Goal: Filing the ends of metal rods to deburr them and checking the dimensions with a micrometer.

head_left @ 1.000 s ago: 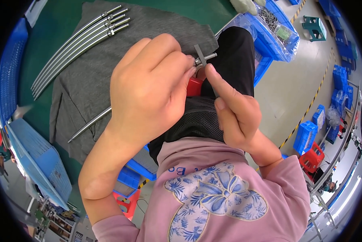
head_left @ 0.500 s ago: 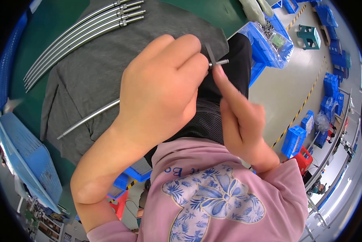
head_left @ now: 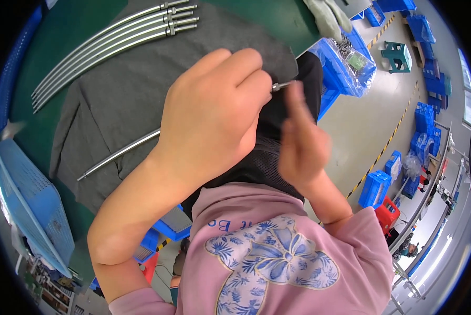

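Steel rod [head_left: 121,153] — long axis lower-left to upper-right

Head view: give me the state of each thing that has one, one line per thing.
left hand: closed around one end of a metal rod
right hand: blurred, fingers up beside the rod tip, grip unclear
metal rod: lying slanted across the grey cloth
four rods: laid side by side
grey cloth: spread on the green table

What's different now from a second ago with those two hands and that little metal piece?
The right hand has let go: a second ago its fingers pinched the small metal part beside the left hand; now it is blurred, a little apart from it. The red piece seen between the hands is hidden. The left hand keeps its grip, and the metal rods lie as before.
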Demonstrator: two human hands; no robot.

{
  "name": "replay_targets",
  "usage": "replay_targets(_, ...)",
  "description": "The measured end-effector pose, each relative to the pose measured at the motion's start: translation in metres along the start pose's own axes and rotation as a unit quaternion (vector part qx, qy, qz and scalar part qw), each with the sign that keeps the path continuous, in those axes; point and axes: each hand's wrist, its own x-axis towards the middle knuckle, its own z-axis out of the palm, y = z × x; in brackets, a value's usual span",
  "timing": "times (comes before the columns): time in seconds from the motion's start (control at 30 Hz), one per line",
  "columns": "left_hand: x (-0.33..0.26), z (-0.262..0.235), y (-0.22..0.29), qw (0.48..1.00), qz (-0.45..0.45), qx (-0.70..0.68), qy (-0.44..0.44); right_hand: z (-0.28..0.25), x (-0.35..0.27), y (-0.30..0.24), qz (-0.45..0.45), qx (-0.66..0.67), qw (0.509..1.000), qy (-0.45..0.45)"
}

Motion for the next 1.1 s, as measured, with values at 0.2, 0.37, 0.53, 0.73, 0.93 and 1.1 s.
replay_targets(0.2,0.003,-0.003,0.002,1.000,0.007,-0.006,-0.002,-0.012,0.094,0.034,0.134,-0.072,0.986,0.069)
replay_targets(0.37,-0.002,0.008,0.001,0.999,0.007,0.002,0.045,-0.013,0.098,0.058,0.044,-0.128,0.990,0.029)
replay_targets(0.53,0.003,0.029,0.009,0.995,0.005,0.007,0.099,-0.025,0.034,0.020,0.142,0.144,0.978,0.047)
replay_targets(0.73,0.011,0.038,0.008,0.994,-0.014,-0.006,0.106,0.014,0.030,0.024,0.103,0.074,0.984,0.128)
replay_targets(0.93,0.011,0.036,0.015,0.997,-0.012,0.008,0.077,-0.002,0.030,0.044,0.111,0.004,0.987,0.114)
replay_targets(1.1,0.014,0.042,0.020,0.996,-0.037,0.009,0.075,-0.014,0.035,0.042,0.177,0.034,0.976,0.124)
